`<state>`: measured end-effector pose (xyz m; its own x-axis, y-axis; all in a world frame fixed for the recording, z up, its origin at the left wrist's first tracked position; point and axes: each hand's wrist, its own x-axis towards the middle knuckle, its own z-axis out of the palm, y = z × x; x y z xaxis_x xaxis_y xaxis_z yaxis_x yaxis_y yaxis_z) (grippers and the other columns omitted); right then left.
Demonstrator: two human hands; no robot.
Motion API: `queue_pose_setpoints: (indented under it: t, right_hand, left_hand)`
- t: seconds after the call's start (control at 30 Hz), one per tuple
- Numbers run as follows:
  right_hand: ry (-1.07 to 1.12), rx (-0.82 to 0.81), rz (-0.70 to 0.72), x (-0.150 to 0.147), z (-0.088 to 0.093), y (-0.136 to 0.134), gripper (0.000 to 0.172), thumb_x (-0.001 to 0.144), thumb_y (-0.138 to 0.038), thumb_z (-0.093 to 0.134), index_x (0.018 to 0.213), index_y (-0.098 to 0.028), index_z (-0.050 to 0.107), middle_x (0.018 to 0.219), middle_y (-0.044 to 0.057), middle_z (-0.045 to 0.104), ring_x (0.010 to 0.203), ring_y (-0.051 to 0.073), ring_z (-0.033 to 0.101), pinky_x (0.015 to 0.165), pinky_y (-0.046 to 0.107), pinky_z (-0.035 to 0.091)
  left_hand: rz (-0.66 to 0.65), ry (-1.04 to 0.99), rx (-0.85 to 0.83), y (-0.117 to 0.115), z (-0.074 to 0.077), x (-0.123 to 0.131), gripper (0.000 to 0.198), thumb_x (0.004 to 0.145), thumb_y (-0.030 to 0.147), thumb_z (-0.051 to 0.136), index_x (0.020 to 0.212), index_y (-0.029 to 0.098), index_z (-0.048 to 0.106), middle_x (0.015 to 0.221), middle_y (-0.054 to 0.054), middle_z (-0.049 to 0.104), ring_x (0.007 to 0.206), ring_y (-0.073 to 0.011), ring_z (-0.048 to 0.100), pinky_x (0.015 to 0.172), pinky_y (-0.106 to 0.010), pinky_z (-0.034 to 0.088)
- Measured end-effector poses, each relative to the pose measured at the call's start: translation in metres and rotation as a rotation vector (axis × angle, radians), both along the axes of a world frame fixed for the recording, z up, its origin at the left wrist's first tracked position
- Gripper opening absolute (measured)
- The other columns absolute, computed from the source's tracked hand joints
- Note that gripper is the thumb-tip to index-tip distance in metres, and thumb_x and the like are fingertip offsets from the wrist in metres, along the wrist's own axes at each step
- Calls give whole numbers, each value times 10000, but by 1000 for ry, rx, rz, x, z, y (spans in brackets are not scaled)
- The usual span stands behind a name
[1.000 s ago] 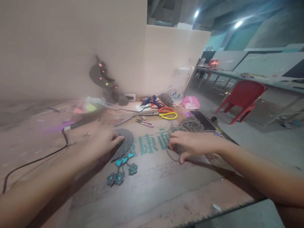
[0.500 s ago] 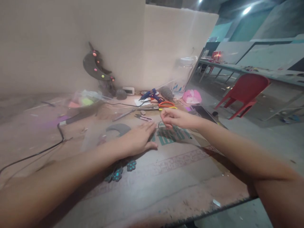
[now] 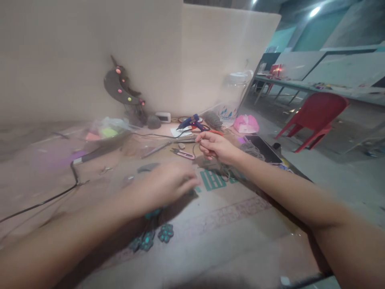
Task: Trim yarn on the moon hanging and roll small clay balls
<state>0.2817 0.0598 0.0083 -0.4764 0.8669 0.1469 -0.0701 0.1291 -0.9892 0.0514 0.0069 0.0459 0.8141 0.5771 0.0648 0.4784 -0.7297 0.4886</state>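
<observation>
Your right hand [image 3: 214,146] is pinched shut on a thin string [image 3: 193,150], held just above the table [image 3: 246,241] beside the snips [image 3: 183,153], probably to keep the strand clear of the clutter. Your left hand [image 3: 168,184] hovers palm-down over the grey felt piece [image 3: 148,167] with its teal flowers [image 3: 165,233]; blur hides whether it grips. The teal printed characters [image 3: 213,180] on the table are half covered and unreadable.

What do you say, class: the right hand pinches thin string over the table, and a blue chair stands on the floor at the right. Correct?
No. The head view shows a red chair, not blue. The rest holds: the right hand pinches thin string over the table.
</observation>
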Motion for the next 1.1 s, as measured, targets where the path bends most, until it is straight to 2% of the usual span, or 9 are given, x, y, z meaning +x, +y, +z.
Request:
queue_pose_setpoints:
  t: [0.07, 0.1, 0.2, 0.3, 0.37, 0.67, 0.87, 1.0, 1.1]
  right_hand:
    - [-14, 6, 72, -7, 16, -3, 238, 908, -395, 627, 972, -197, 512, 559, -113, 393, 434, 51, 246, 432, 178, 283]
    - [-22, 17, 110, -11, 23, -4, 234, 912, -391, 626, 967, -193, 515, 554, -114, 380, 440, 53, 251, 435, 177, 270]
    - [-49, 83, 183, -27, 39, -6, 213, 938, -380, 600, 982, -190, 514, 545, -120, 347, 450, 56, 266, 444, 176, 254]
    - [-92, 153, 165, -40, 44, -7, 216, 945, -383, 586, 1001, -186, 517, 545, -119, 348, 449, 59, 292, 436, 178, 242]
    - [-129, 172, 115, -42, 44, -7, 227, 927, -383, 606, 997, -180, 532, 544, -120, 330, 449, 58, 286, 426, 177, 223]
    - [-224, 179, -197, -23, 43, 0, 231, 895, -391, 641, 949, -171, 601, 553, -110, 294, 454, 54, 225, 415, 191, 166]
    - [-180, 210, -289, -11, 60, 0, 176, 918, -354, 614, 951, -181, 600, 539, -101, 304, 432, 56, 208, 404, 204, 133]
    - [-231, 275, -266, -17, 66, -11, 158, 955, -330, 551, 980, -184, 604, 573, -87, 328, 455, 66, 242, 424, 207, 169]
    - [-326, 361, -207, -33, 61, -23, 160, 962, -306, 516, 1002, -180, 607, 658, -51, 447, 523, 81, 371, 482, 210, 296]
  left_hand:
    - [260, -117, 116, 23, -3, -6, 297, 933, 391, 539, 878, 164, 722, 902, -87, 734, 838, -233, 660, 781, -348, 492]
    - [329, -216, 101, 31, -4, -9, 286, 908, 406, 586, 1009, 168, 708, 994, -91, 730, 856, -225, 660, 777, -343, 499]
    - [319, -440, -201, 42, -6, -15, 550, 866, 466, 644, 1340, 204, 552, 1291, -126, 640, 807, -182, 676, 673, -302, 525]
    - [249, -507, -504, 37, -10, -17, 466, 894, 504, 591, 1198, 156, 651, 1149, -120, 700, 693, -135, 649, 585, -250, 498]
    - [303, -513, -555, 33, -13, -20, 394, 894, 490, 592, 1015, 135, 715, 920, -80, 734, 621, -107, 603, 554, -217, 460]
    - [360, -424, -572, 42, -27, -49, 403, 880, 526, 591, 1001, 160, 711, 798, -45, 729, 632, -128, 606, 589, -229, 450]
    - [418, -84, -186, 52, -10, -73, 390, 886, 509, 541, 794, 183, 732, 690, -21, 697, 630, -171, 606, 586, -260, 418]
    - [482, -239, -33, 55, 1, -73, 369, 870, 428, 579, 1139, 222, 724, 1122, -61, 734, 894, -222, 670, 792, -325, 499]
    - [402, -421, -212, 44, 3, -49, 484, 888, 459, 588, 1301, 209, 624, 1336, -115, 636, 829, -200, 689, 789, -358, 532]
